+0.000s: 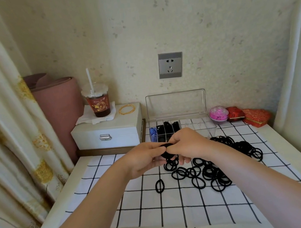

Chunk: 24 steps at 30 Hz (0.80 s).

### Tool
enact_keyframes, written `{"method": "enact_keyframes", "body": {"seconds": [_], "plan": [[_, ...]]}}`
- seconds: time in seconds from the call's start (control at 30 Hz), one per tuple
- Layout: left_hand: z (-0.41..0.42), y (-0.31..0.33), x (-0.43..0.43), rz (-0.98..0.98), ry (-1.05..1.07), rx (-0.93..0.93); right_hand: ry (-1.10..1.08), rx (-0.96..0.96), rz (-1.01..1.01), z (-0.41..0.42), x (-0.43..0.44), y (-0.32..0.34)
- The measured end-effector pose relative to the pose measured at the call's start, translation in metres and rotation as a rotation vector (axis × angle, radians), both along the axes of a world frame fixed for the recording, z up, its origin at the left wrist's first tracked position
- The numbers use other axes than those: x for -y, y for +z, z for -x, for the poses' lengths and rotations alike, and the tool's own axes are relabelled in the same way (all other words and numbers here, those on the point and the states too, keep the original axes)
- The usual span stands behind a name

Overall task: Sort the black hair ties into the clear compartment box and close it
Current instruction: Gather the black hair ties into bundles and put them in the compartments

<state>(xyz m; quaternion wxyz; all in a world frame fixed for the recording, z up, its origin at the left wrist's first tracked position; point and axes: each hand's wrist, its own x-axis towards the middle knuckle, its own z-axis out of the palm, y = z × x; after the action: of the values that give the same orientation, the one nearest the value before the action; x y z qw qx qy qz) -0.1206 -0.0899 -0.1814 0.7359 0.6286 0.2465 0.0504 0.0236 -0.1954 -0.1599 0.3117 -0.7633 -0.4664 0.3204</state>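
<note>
Hair ties, black and bunched together, are pinched between the left hand and the right hand, both closed on the bundle just in front of the clear compartment box. The box's long axis is laid left to right along the wall, with its lid stood upright at the back. Blue items are seen in its leftmost compartment and black ties in the next ones; the right compartments appear bare, though glare makes this uncertain. More loose ties are scattered over the checked cloth on the surface, mostly to the right. Writing on the drink cup is too small to be read.
</note>
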Motion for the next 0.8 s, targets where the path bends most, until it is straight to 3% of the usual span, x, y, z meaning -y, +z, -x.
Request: {"method": "enact_keyframes", "body": {"seconds": [0.17,0.3,0.43,0.57,0.8], "plan": [[-0.001,0.003,-0.003,0.0,0.031,0.026,0.006,-0.278,-0.027,-0.011,0.005,0.006],[-0.003,0.002,-0.007,0.022,0.059,0.053,-0.083,-0.301,-0.064,-0.015,0.009,0.003],[-0.006,0.004,-0.003,-0.107,0.086,0.048,-0.02,-0.582,-0.073,-0.015,0.013,-0.001],[-0.011,0.006,0.0,-0.199,0.245,0.033,-0.114,-0.66,-0.105,-0.016,0.014,-0.002],[-0.019,0.007,0.005,-0.336,0.246,0.063,-0.186,-0.738,-0.086,-0.02,0.018,-0.008]]}}
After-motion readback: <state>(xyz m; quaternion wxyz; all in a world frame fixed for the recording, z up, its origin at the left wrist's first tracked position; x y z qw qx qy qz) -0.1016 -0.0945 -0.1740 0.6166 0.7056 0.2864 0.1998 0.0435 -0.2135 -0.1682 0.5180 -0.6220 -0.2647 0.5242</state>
